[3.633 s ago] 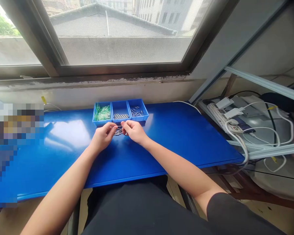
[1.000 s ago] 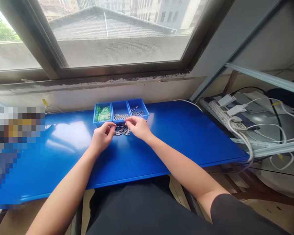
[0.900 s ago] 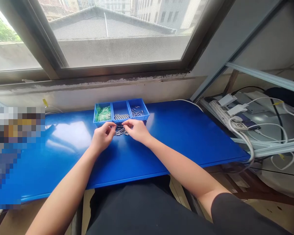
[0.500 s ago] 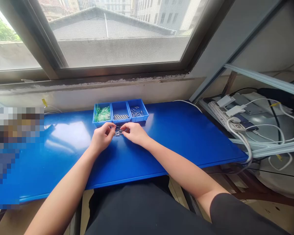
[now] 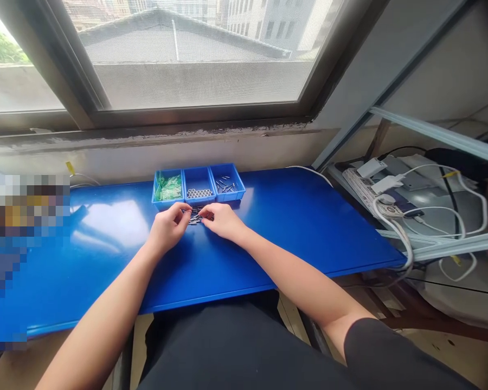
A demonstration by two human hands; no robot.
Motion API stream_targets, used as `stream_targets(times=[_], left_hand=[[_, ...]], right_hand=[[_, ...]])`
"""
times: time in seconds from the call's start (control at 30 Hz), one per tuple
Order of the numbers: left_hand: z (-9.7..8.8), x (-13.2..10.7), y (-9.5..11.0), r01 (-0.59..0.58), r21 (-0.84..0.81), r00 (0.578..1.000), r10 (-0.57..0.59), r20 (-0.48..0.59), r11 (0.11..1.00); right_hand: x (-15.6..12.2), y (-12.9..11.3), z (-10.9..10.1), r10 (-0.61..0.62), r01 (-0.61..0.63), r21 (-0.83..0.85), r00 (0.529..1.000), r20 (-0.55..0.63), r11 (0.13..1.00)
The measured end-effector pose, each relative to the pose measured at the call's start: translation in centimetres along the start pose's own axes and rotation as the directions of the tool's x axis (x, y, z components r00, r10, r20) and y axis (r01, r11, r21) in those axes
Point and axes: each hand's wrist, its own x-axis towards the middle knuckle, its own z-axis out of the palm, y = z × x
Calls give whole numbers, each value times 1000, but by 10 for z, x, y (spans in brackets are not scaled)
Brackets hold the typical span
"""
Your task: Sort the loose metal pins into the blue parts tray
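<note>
Right hand [image 5: 222,219] is back from the tray [image 5: 199,201] at the pins [image 5: 196,216], meeting left hand [image 5: 167,226]; each grip's closure I cannot tell.

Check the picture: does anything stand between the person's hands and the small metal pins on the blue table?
Nothing visible does. The left hand and the right hand meet over the metal pins, with their fingertips at the pile. The three-part tray lies beyond the pins, toward the window, not between them and the hands.
</note>
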Motion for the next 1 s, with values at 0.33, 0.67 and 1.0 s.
stream_targets(times=[0.33, 0.67, 1.0], left_hand=[[0, -1, 1, -12, -1, 1000, 12, -2, 1000], [0, -1, 1, -9, 6, 1000, 9, 19, 1000], [1, -1, -2, -16, 9, 1000, 16, 17, 1000]], right_hand=[[1, -1, 1, 25, -25, 18, 999, -21, 1000], [1, -1, -1, 6, -6, -6, 1000, -15, 1000], [-1, -3, -3, 5, -4, -18, 1000, 12, 1000]])
